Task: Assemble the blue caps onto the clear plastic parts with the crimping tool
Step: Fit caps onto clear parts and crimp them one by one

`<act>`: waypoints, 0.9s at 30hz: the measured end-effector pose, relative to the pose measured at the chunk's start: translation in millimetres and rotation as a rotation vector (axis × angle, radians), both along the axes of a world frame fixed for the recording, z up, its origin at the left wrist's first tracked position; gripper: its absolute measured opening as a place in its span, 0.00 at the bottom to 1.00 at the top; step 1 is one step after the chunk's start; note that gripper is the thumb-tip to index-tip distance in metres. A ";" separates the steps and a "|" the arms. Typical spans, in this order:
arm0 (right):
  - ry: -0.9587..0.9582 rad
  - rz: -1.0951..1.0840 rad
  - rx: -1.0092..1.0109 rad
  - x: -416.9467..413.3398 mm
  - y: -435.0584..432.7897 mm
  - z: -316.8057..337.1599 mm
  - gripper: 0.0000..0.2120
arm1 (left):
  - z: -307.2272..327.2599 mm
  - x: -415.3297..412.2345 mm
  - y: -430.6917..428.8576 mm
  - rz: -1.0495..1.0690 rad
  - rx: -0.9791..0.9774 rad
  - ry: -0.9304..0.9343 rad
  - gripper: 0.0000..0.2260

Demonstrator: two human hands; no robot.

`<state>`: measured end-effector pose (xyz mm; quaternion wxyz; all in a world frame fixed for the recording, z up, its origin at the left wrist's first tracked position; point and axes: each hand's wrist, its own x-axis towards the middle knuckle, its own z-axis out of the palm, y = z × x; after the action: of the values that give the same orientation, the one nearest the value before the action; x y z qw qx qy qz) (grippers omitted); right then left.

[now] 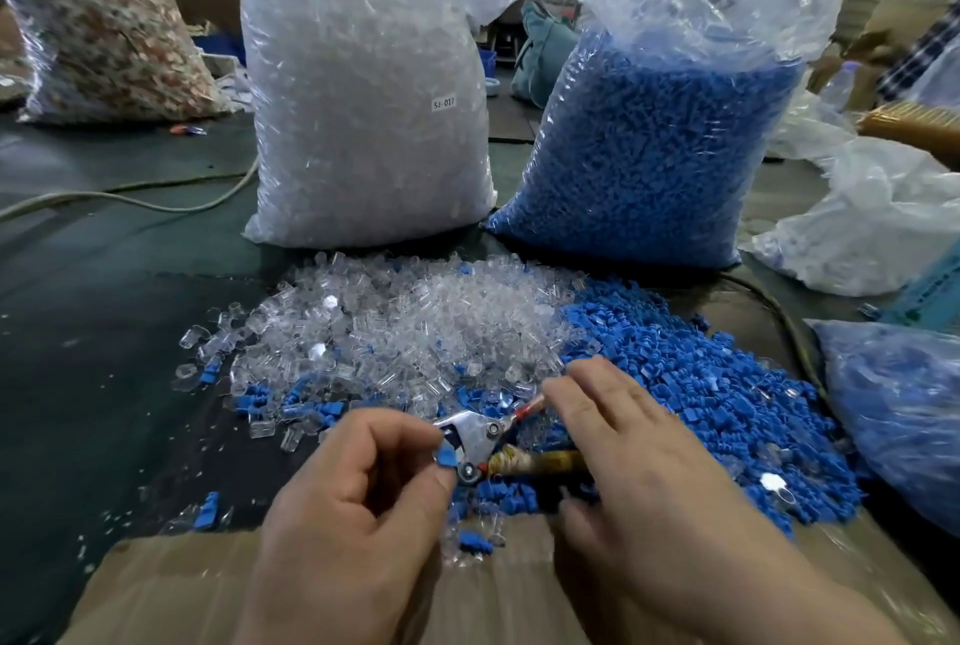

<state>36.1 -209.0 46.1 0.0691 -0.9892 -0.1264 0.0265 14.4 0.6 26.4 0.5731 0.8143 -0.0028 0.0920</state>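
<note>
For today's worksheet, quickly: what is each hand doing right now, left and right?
Left hand: pinches a blue cap at the head of the crimping tool.
Right hand: grips the crimping tool by its handles.

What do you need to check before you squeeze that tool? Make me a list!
1. The left hand pinches the blue cap: ok.
2. The blue cap sits at the head of the crimping tool: ok.
3. A clear part is joined to it: cannot tell.
4. The right hand holds the tool handles: ok.
5. The left fingertips are clear of the squeeze: cannot tell.
6. The pile of clear parts lies just ahead: ok.
</note>
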 end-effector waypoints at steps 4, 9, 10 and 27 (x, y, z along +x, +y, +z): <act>0.078 0.117 -0.128 21.4 -2.3 1.2 0.41 | -4.4 -1.5 3.1 0.016 0.049 -0.055 0.21; -0.043 0.225 -0.302 39.3 -0.1 2.5 0.35 | -9.1 -3.3 1.8 0.037 0.085 -0.111 0.23; -0.077 0.251 -0.335 41.2 1.9 3.6 0.33 | -10.7 -2.6 1.6 0.036 0.078 -0.112 0.22; -0.183 0.034 0.078 -13.3 3.7 9.8 0.19 | -17.7 5.9 8.9 -0.085 -0.375 -0.017 0.10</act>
<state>22.8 -205.3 55.9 0.0953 -0.9817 -0.1501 -0.0679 20.3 9.5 8.7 0.7180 0.6917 -0.0251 0.0736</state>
